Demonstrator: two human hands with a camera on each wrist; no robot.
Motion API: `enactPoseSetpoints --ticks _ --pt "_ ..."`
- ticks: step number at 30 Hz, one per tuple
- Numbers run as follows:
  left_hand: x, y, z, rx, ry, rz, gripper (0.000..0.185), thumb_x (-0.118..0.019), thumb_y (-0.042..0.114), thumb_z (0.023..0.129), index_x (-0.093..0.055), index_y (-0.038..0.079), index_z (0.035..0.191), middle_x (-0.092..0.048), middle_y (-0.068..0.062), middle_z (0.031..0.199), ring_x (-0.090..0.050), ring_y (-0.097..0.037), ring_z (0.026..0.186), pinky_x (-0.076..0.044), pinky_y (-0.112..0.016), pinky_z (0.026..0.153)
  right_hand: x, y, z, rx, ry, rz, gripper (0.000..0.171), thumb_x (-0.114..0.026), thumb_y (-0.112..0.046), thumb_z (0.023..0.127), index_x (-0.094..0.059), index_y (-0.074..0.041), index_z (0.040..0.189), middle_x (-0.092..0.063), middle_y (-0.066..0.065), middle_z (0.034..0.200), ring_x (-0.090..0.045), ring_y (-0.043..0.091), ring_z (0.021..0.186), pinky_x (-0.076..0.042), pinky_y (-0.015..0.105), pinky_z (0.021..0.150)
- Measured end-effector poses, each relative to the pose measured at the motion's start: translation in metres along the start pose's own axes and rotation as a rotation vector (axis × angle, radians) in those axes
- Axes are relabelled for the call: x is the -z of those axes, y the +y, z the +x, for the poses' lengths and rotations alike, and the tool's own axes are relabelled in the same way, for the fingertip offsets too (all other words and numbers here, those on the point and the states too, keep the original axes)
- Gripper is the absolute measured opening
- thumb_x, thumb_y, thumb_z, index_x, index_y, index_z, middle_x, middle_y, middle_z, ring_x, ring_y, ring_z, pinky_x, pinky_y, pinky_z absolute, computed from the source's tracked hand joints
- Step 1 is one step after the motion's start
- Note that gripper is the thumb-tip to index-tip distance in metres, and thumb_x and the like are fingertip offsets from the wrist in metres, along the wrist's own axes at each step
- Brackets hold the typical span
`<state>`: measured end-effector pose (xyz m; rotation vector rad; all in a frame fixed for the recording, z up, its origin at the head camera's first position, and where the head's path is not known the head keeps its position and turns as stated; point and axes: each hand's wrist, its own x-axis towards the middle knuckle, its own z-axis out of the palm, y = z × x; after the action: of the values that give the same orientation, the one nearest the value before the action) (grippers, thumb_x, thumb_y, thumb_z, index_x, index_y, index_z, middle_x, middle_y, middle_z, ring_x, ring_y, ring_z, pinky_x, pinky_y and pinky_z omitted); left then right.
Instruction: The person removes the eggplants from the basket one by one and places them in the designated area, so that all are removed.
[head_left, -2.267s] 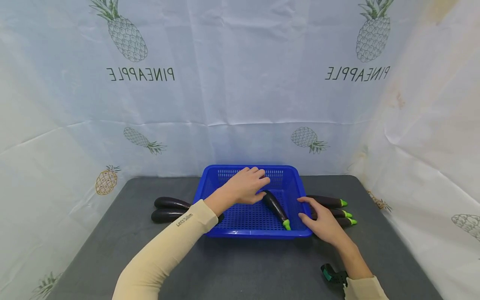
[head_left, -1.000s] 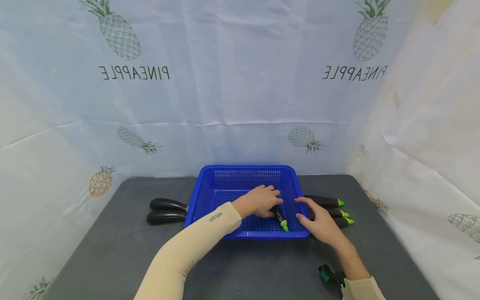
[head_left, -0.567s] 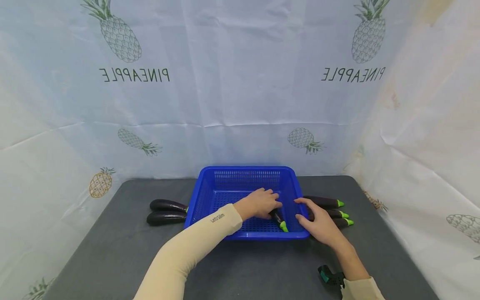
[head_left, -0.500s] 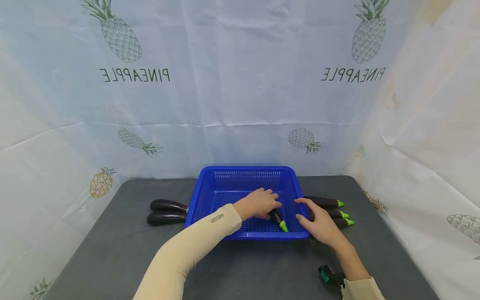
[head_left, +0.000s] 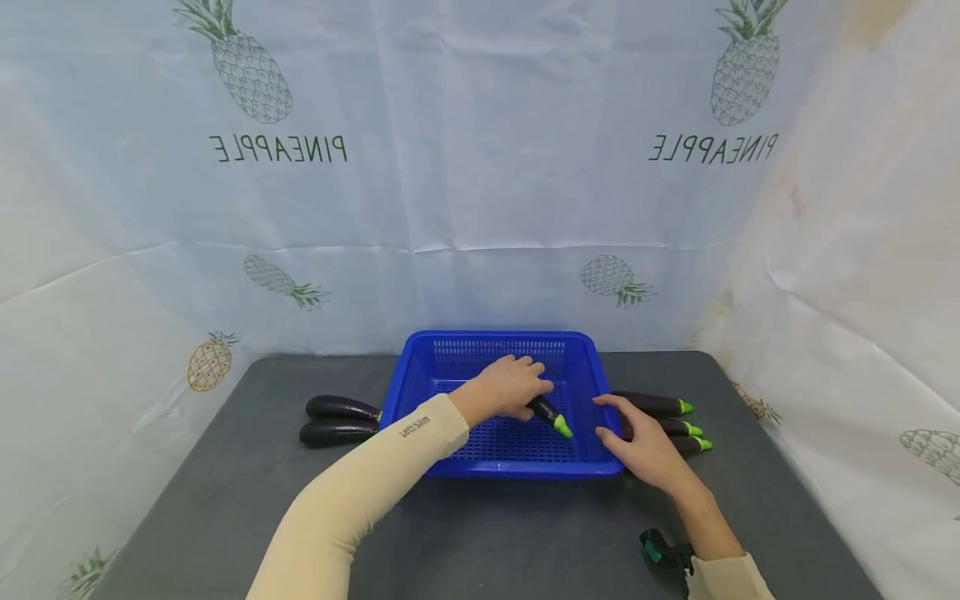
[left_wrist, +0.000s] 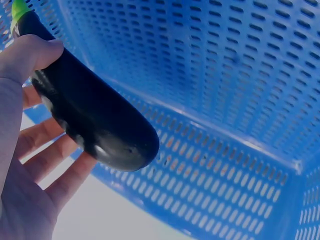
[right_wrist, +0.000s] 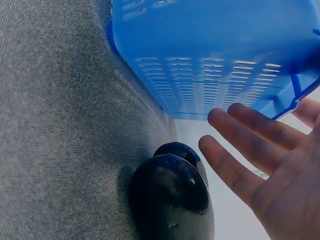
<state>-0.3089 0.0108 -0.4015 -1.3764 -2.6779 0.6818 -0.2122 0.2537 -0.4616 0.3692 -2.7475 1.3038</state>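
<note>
My left hand (head_left: 506,388) grips a dark eggplant (head_left: 546,410) inside the blue basket (head_left: 517,470), with the green stem end pointing toward the front right. In the left wrist view, the thumb lies across the eggplant (left_wrist: 100,120) near its neck, and the other fingers support it from beneath. The blunt end hangs clear of the basket's mesh (left_wrist: 210,170). At the basket's right rim my right hand (head_left: 643,446) holds its fingers spread. The right wrist view shows those fingers (right_wrist: 250,140) nearly straight beside the basket wall (right_wrist: 210,60), above more eggplants (right_wrist: 170,200).
Two eggplants (head_left: 339,432) lie left of the basket on the grey table (head_left: 480,542). Three more eggplants (head_left: 660,405) lie on its right, partly behind the right hand. A pineapple-print curtain (head_left: 480,167) closes off the back and sides.
My left hand reached down onto the eggplant in the basket and took hold of it. Since half a second ago it has moved up and slightly left with the eggplant. The right hand stays put.
</note>
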Motion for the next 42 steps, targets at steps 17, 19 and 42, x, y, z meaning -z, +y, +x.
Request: enactPoseSetpoints --ticks 17,19,42 --pt "0.023 -0.025 -0.040 0.069 0.060 -0.047 0.036 -0.069 0.044 0.095 -0.064 0.027 0.127 -0.061 0.000 0.115 -0.056 -0.019 0.101 -0.051 -0.036 0.083 0.002 0.000 0.000 -0.014 -0.004 0.002 0.049 -0.066 -0.021 0.098 -0.049 -0.009 0.143 -0.054 0.028 0.139 -0.069 0.027 0.094 -0.061 0.043 0.074" --pt "0.024 -0.028 -0.046 0.076 0.072 -0.061 0.037 -0.070 0.044 0.094 -0.065 0.026 0.127 -0.061 0.000 0.114 -0.056 -0.019 0.100 -0.050 -0.036 0.083 0.002 0.001 0.000 -0.012 -0.006 0.005 0.049 -0.066 -0.021 0.099 -0.049 -0.009 0.144 -0.054 0.028 0.138 -0.069 0.026 0.093 -0.061 0.043 0.074" --pt "0.035 -0.063 -0.137 0.213 0.208 -0.124 0.036 -0.075 0.037 0.090 -0.067 0.018 0.119 -0.058 -0.004 0.102 -0.055 -0.022 0.088 -0.050 -0.040 0.074 0.000 -0.001 0.000 -0.010 -0.010 0.013 0.049 -0.065 -0.020 0.098 -0.050 -0.009 0.143 -0.054 0.029 0.138 -0.070 0.025 0.090 -0.061 0.039 0.071"
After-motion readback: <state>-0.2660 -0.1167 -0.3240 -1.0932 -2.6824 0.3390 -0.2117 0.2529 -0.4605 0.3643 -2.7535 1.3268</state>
